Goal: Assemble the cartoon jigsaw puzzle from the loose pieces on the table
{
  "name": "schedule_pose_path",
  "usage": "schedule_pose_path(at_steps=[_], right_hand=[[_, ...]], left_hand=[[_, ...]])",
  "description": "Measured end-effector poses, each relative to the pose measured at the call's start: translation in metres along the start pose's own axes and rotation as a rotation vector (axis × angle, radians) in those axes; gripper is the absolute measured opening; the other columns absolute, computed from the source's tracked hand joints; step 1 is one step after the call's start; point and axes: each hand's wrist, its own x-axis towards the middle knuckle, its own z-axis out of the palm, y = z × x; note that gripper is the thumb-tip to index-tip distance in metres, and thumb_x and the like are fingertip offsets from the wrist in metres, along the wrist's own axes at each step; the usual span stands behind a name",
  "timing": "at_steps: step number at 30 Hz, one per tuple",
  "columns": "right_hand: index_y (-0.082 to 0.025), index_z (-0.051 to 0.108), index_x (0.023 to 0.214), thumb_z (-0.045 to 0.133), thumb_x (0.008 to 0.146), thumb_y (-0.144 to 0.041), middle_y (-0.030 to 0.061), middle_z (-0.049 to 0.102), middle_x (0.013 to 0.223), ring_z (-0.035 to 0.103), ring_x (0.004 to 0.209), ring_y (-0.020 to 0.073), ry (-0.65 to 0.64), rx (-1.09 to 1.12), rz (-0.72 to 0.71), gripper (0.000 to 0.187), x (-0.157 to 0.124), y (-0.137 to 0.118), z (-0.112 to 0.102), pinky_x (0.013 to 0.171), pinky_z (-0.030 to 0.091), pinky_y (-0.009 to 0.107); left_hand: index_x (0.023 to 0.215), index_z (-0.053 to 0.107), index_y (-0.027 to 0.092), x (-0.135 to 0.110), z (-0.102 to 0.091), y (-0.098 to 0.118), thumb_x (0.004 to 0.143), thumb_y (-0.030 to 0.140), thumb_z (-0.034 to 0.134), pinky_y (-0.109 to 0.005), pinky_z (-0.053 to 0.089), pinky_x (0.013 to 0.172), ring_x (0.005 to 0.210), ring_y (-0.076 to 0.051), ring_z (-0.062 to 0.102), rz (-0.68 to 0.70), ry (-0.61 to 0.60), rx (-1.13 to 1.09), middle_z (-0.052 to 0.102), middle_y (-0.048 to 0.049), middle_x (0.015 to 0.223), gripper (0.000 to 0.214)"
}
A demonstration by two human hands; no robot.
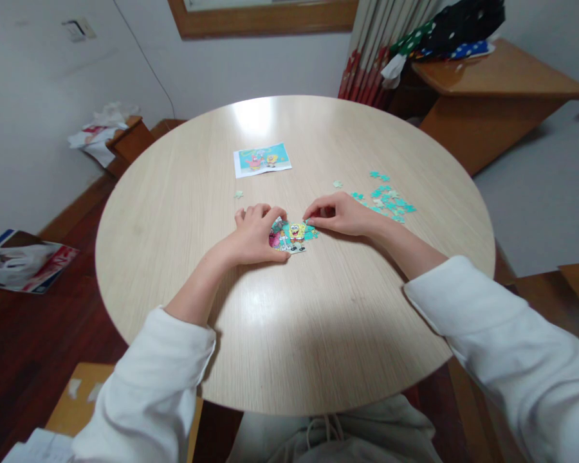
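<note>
A partly joined jigsaw puzzle [296,236] lies near the middle of the round table, with a yellow square cartoon figure and a pink shape on turquoise. My left hand [257,235] curves over its left part, thumb at the near edge and fingertips at the far edge, holding it and hiding that side. At the puzzle's upper right corner, my right hand [340,214] is closed in a pinch. Between thumb and forefinger sits a small turquoise puzzle piece [307,222], mostly covered by the fingertips.
Loose turquoise puzzle pieces [390,200] lie in a heap beyond my right forearm. Single pale pieces rest at the far left [238,194] and far right [338,184]. A printed reference picture [263,161] lies farther back on the wooden table [289,334].
</note>
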Motion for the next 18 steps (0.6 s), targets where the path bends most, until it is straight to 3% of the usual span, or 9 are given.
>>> schedule_pose_path(at_steps=[18], right_hand=[[-0.015, 0.072, 0.084, 0.069, 0.076, -0.046, -0.0025, 0.053, 0.059, 0.042, 0.056, 0.0095, 0.005, -0.01, 0.01, 0.032, 0.0007, -0.0003, 0.0003, 0.054, 0.03, 0.027]], left_hand=[[0.117, 0.049, 0.025, 0.001, 0.0013, -0.0015, 0.06, 0.042, 0.071, -0.054, 0.021, 0.11, 0.119, -0.033, 0.041, 0.012, 0.009, -0.015, 0.047, -0.0095, 0.121, 0.063]])
